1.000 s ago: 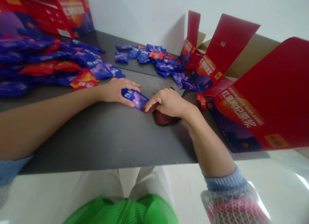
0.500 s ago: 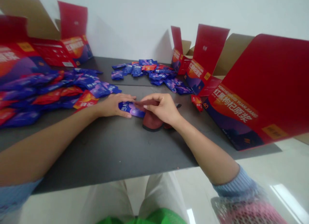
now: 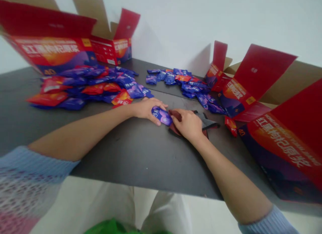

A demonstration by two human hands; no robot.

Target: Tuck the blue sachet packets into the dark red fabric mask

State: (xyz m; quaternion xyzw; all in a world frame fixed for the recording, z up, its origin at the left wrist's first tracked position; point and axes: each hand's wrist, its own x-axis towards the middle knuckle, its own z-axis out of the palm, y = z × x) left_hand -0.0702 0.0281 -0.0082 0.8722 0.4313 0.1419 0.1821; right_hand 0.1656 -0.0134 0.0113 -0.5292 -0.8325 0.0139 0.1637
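My left hand (image 3: pixel 146 109) is closed around the left end of a blue and purple sachet (image 3: pixel 164 118), holding it down on the dark table. The thumb lies along the near side and the fingers along the far side. Pinched in my right hand (image 3: pixel 189 125) is a brown cloth (image 3: pixel 175 130) with dark edging, bunched against the sachet's right end. A grey part of the cloth spreads out on the table to the right of that hand. Parts of the sachet under the left palm are hidden.
A heap of blue and red sachets (image 3: pixel 88 88) lies to the left, and more sachets (image 3: pixel 191 88) are scattered at the back. Open red cartons stand at left (image 3: pixel 62 54) and right (image 3: pixel 281 140). One red sachet (image 3: pixel 230 126) lies by the right cartons. The table's front edge is near my legs.
The view has turned left, so everything sits further right in the picture. My right hand has lowered with the cloth onto the sachet's right end. My left hand still holds the sachet.
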